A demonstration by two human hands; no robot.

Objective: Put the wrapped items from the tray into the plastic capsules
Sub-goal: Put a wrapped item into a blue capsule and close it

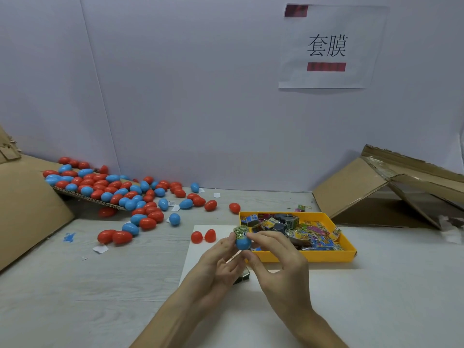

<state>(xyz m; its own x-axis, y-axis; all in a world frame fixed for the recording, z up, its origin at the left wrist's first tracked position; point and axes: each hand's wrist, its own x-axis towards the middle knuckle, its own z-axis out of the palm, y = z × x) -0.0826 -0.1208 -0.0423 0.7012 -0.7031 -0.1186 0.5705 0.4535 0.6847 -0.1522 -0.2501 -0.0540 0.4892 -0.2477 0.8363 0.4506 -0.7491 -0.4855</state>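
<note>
My left hand (218, 262) and my right hand (278, 262) meet in front of the yellow tray (326, 256) and together hold a blue capsule half (243, 243). A wrapped item (240, 231) with a green and yellow wrapper sticks out of its top. Fingers of both hands pinch the capsule from each side. The tray holds several colourful wrapped items (308, 232). An opened red capsule (203, 236), its two halves side by side, lies on the white sheet (200, 249) just left of my hands.
A big heap of red and blue capsules (120, 194) spills off a cardboard flap (82, 195) at the left. A cardboard box (391, 189) lies flattened at the right. A small dark object (242, 277) sits under my hands. Paper scraps dot the table.
</note>
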